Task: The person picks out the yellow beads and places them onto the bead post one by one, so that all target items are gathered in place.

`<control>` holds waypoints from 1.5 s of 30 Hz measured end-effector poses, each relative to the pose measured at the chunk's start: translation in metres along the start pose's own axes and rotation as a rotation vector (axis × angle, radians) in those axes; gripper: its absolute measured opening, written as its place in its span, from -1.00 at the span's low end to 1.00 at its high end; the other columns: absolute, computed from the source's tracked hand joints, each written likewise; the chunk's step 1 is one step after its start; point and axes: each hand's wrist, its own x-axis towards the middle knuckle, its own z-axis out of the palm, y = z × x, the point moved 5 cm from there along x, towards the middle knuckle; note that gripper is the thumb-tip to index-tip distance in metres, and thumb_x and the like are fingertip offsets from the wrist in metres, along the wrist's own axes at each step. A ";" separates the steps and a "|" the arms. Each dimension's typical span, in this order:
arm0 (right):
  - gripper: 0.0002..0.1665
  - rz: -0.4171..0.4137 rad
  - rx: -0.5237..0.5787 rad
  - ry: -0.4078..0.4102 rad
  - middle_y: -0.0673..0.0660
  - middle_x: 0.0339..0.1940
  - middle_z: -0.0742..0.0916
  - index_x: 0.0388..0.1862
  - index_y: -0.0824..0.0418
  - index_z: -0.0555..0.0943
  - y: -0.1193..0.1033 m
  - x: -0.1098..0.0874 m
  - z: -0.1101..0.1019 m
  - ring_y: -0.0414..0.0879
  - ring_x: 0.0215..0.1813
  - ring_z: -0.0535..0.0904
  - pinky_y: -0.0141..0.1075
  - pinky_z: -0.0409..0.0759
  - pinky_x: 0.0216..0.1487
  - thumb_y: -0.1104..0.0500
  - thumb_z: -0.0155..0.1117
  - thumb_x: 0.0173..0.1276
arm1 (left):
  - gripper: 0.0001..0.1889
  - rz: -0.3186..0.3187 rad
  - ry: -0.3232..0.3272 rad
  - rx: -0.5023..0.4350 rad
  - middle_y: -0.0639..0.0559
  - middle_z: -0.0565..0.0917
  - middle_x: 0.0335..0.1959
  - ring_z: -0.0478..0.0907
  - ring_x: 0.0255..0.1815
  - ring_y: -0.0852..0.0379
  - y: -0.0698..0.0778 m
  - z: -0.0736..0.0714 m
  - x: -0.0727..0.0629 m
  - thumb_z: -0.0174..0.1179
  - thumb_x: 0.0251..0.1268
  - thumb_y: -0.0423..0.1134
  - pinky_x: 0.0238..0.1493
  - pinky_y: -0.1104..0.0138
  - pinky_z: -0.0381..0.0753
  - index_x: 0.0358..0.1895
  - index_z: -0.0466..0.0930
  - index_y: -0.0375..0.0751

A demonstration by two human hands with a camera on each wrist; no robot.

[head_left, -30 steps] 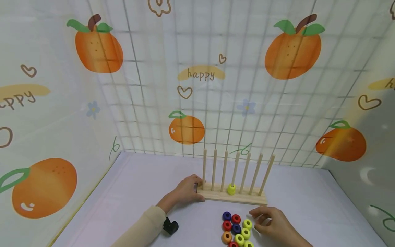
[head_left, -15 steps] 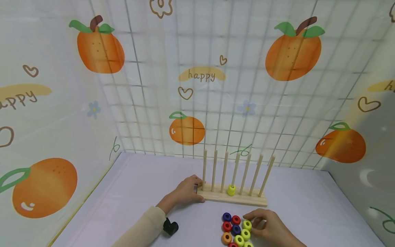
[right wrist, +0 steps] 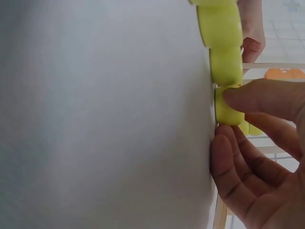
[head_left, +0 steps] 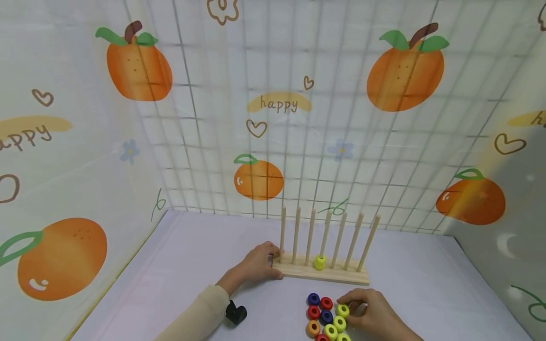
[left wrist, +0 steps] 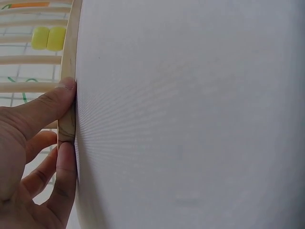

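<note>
Counter (head_left: 426, 274) extends left and right of the wooden peg rack (head_left: 298, 270), lower centre, up to printed cloth walls (head_left: 213, 156). Left hand (head_left: 256, 263): thumb and fingers grip the rack's left end. Right hand (head_left: 375, 315): thumb and fingers pinch a yellow bead (head_left: 342, 311) at the bead cluster (head_left: 326, 317), which meets the frame's bottom edge.

yellow bead (head_left: 342, 310); tan rack (head_left: 322, 273); fruit-patterned white backdrop (head_left: 294, 137)

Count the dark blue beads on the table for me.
2. One blue bead lies just beyond a red bead; the second blue bead lies between that red bead and a yellow bead. The head picture's bottom edge crops the beads, so more may be hidden.
</note>
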 end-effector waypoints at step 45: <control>-0.63 0.112 -0.096 0.170 0.05 -0.24 0.74 -0.11 0.27 0.74 0.001 -0.013 -0.041 -0.21 -0.34 0.62 -0.32 0.64 -0.40 0.32 0.57 0.05 | -0.28 -0.001 0.006 0.003 0.10 0.57 0.01 0.51 0.13 0.01 -0.001 0.001 0.002 0.61 -0.12 -0.02 0.16 0.10 0.49 0.17 0.61 -0.26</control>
